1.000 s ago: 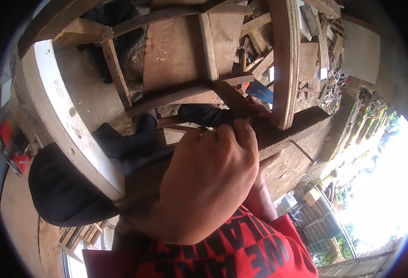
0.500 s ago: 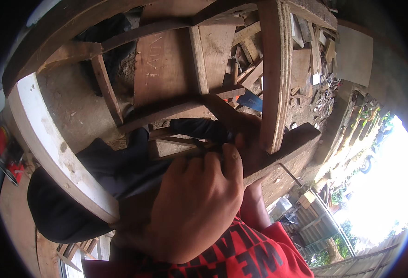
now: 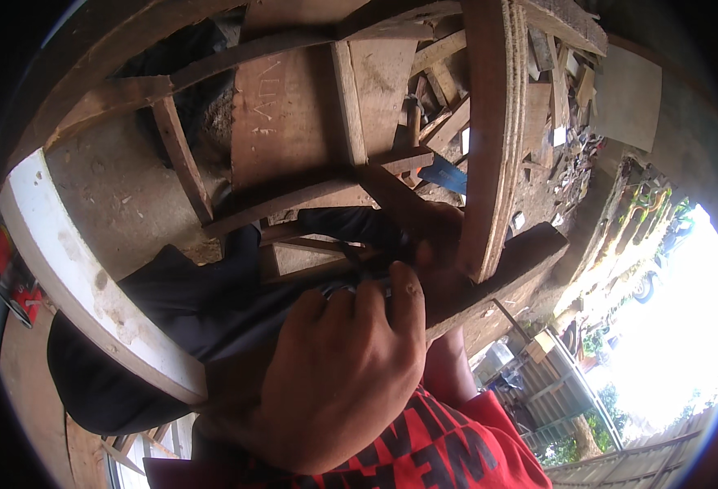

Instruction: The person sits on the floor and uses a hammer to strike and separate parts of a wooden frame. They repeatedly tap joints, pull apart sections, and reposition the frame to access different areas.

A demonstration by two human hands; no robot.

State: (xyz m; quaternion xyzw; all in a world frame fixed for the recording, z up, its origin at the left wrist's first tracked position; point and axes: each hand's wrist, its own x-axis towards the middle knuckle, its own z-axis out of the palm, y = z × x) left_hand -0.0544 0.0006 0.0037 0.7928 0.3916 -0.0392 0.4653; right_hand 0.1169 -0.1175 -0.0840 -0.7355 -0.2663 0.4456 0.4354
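Note:
My left hand (image 3: pixel 342 375) lies palm down over a dark wooden rail (image 3: pixel 530 253), its fingers curled round the rail's far side. The fingertips are out of sight. My right forearm (image 3: pixel 448 367) passes under and behind the rail. In deep shadow beside an upright plywood piece (image 3: pixel 496 147), my right hand (image 3: pixel 436 240) shows only in part, and its grip is unclear. The plywood piece meets the rail just right of my hands. A curved, white-faced wooden piece (image 3: pixel 90 277) joins the frame at the left.
Curved wooden rails (image 3: pixel 253 61) and a brown board (image 3: pixel 294 114) stretch beyond my hands. A blue saw blade (image 3: pixel 443 174) and a hammer (image 3: pixel 413 122) lie near offcuts (image 3: pixel 448 85). Black trousers (image 3: pixel 98 367) cover my legs. A red-and-black object (image 3: pixel 17 285) sits far left.
The plywood upright has shifted slightly right and down in view, and the white-faced piece slightly left. My left hand sits a little lower, keeping the same curled hold.

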